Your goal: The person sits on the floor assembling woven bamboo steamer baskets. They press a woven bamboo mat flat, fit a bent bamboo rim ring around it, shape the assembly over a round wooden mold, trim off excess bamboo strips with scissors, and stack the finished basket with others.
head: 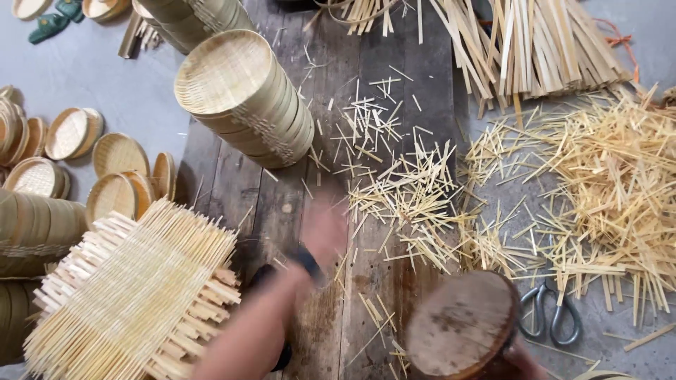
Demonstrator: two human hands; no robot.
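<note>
1. The wooden workboard (282,204) is hemmed in: the stack of woven bamboo trays (246,95) leans at its far left, with cut splints (408,197) to the right.
2. The square woven bamboo mat (134,295) overhangs the board's near-left edge; a knock could tip it off.
3. The round wooden block (461,324) stands near right, and the right hand (524,362) barely shows at its base; grip unclear.
4. The left hand (320,229) is motion-blurred above the bare planks, so its grip cannot be told; a swing could scatter splints.

stacked round baskets (243,95) top left, scissors (551,315) lower right, loose bamboo strips (605,183) right.
</note>
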